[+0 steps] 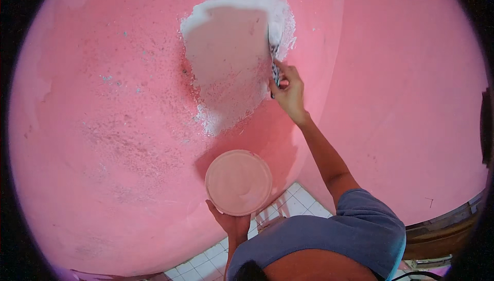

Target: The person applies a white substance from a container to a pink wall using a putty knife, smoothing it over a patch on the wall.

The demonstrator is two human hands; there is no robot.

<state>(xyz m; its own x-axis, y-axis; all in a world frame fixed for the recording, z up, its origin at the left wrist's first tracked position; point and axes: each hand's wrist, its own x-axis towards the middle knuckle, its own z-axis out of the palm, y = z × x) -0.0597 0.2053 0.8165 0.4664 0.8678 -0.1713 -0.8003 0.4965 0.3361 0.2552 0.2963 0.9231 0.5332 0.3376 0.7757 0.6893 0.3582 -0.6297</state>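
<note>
My right hand [287, 88] is closed around the patterned handle of a putty knife [274, 57], its blade against the right part of a white filler patch [280, 11] on a pink wall [118, 44]. A shadow covers much of the patch, and pink shows through its lower part. Low in the view, my left hand [229, 219] holds a round, shallow container [237, 182] from below, its top face a pale pinkish beige; I cannot tell whether that is a lid or its contents. Part of the left hand is hidden under it.
The pink wall has speckled, worn areas left of the patch. An adjoining pink wall [396, 101] is at the right. White floor tiles [303, 198] show below. Dark wooden furniture [437, 234] sits at the lower right, and a dark object [483, 127] at the right rim.
</note>
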